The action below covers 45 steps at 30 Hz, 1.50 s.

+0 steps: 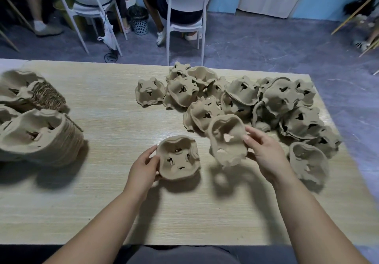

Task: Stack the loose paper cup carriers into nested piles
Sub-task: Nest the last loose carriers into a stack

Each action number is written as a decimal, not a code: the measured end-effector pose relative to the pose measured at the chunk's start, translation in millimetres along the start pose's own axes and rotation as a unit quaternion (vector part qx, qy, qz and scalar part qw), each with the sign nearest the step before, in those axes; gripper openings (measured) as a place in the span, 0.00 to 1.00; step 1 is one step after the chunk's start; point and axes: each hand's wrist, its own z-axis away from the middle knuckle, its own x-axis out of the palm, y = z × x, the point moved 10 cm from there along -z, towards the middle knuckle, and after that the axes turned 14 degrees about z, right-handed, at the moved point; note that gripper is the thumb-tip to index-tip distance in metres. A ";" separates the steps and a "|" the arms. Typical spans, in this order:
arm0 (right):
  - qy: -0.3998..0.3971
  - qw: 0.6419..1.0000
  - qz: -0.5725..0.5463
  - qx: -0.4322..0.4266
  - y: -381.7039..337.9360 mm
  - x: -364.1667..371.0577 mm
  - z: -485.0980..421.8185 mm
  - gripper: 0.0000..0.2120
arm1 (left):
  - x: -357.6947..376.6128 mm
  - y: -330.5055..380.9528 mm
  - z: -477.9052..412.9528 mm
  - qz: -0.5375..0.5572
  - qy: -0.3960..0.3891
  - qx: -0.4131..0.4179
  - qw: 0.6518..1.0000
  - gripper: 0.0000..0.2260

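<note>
Mid-task. My left hand (pixel 146 166) grips the rim of an upright carrier (pixel 178 159) resting on the worktop (pixel 102 202) at centre. My right hand (pixel 264 153) pinches a second carrier (pixel 227 140), tilted and raised, just beside the first at 2 o'clock. Done: tall nested piles (pixel 37 136) at 9 o'clock. Left: a loose heap (pixel 256 103) at 1 o'clock. I judge many remain.
</note>
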 end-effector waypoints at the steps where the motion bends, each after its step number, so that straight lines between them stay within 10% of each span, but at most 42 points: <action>1: -0.034 0.999 0.026 -0.023 -13.3 11.9 -1.3 0.13 | -0.3 -1.0 -0.4 0.008 0.002 -0.009 1.000 0.11; 13: -0.176 0.904 0.357 -0.155 -47.8 134.6 -33.2 0.12 | 2.4 0.7 3.9 0.050 -0.022 -0.043 0.998 0.12; 27: -0.074 0.981 0.171 -0.057 -5.4 101.2 -24.5 0.06 | 5.2 -6.8 2.5 0.028 -0.062 -0.029 0.997 0.15; 45: -0.104 0.972 0.201 0.060 43.7 98.6 -15.7 0.08 | 1.2 -12.3 -5.6 0.021 -0.049 -0.019 0.998 0.17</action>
